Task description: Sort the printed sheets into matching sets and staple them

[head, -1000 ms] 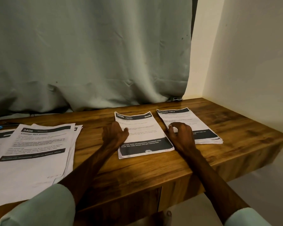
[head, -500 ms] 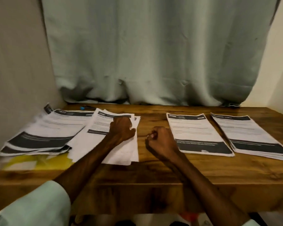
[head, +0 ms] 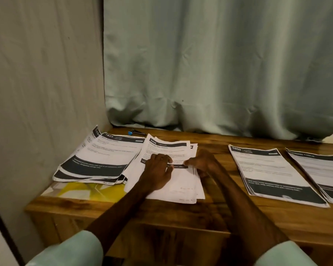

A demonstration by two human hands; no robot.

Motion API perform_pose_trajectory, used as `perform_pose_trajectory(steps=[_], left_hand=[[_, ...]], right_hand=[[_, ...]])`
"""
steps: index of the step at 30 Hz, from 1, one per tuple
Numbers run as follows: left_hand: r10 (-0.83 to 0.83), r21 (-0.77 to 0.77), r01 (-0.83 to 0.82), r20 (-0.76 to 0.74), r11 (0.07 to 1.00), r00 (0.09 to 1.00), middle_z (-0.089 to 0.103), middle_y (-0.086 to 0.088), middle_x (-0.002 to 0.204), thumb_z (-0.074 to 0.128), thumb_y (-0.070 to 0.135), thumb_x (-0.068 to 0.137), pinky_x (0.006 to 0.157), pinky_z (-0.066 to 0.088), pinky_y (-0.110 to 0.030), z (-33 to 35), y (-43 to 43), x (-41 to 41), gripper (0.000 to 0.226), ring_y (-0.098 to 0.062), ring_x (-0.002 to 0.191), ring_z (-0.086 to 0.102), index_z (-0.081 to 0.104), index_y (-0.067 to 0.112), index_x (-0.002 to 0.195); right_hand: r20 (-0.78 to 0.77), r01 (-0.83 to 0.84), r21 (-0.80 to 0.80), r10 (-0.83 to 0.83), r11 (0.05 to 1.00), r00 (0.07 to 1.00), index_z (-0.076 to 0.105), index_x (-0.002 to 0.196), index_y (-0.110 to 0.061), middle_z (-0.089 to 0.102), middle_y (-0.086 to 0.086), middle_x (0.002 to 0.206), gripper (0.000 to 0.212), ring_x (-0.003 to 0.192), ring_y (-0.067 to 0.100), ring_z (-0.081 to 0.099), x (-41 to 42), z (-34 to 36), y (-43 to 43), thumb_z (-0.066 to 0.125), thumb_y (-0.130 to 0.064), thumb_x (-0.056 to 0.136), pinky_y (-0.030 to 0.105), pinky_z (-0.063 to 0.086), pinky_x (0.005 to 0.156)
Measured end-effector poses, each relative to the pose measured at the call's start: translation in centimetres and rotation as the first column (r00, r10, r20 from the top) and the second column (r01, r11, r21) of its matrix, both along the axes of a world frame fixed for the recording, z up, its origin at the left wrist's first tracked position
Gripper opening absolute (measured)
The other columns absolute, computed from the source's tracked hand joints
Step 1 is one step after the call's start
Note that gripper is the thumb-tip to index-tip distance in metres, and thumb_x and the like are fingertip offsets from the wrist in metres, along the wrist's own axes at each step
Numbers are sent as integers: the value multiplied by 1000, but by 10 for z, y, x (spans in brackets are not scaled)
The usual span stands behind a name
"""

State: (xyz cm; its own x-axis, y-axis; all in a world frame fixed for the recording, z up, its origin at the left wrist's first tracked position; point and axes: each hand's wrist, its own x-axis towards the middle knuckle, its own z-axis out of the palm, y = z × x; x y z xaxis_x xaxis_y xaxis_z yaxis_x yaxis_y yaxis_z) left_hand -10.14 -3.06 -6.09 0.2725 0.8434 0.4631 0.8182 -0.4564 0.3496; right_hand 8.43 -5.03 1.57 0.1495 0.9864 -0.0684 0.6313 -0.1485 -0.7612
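The left hand lies flat and open on a messy pile of thin white sheets. The right hand curls at the pile's right edge; its grip is unclear. Two neat stacks rest right of both hands on the brown wooden worktop.

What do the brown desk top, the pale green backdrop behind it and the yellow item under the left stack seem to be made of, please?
The brown desk top looks like varnished wood or wood-grain laminate: streaky grain, soft sheen. The pale green backdrop is cloth, a matte curtain hanging in folds and creases. The yellow item seems a glossy plastic folder, judging by its glare, though it is partly covered.
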Motion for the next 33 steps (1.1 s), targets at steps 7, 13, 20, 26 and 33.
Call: perform_pose_trajectory(steps=[7, 13, 20, 26, 33], left_hand=[[-8, 20, 7, 34, 1000, 999, 56, -4, 136, 56, 33, 101, 107, 40, -41, -2, 2, -1, 29, -23, 126, 44, 58, 17, 125], [3, 95, -10, 68, 995, 998, 60, -10, 132, 53, 26, 103, 106, 42, -39, -7, 5, -2, 28, -27, 124, 50, 60, 10, 124], [23, 166, -60, 219, 984, 976, 61, -8, 131, 61, 25, 99, 100, 52, -37, -3, 3, 0, 25, -23, 121, 54, 59, 14, 121], [37, 289, -257, 595, 922, 803, 43, -3, 143, 74, 34, 88, 108, 41, -38, 50, -16, -15, 62, -19, 133, 37, 41, 20, 139], [54, -135, 440, 980, 888, 191, 69, -13, 129, 80, 31, 85, 93, 59, -47, 151, -29, -1, 61, -31, 109, 71, 55, 13, 138]], right_hand=[[-175, -16, -190, -18, 982, 984, 60, 110, -15, 67, 7, 106, 32, 93, 26, 64, 1, 11, 4, 81, -19, 86, 34, 53, 64], [-254, -77, -157, 35, 985, 967, 65, 108, -19, 70, 0, 105, 33, 91, 23, 68, -8, 5, 14, 84, -27, 82, 31, 54, 71], [-324, -2, 87, 31, 996, 946, 72, 105, -10, 74, 6, 112, 31, 91, 25, 73, -25, -12, 19, 85, -8, 77, 40, 62, 82], [-481, -12, 255, 138, 967, 866, 74, 103, -11, 77, 5, 107, 22, 70, 4, 74, 17, 12, -9, 82, -9, 83, 15, 55, 59], [-418, 62, 542, 205, 838, 885, 65, 105, -31, 67, -22, 97, 21, 86, 1, 67, 71, 65, -52, 76, -21, 89, 17, 52, 67]])
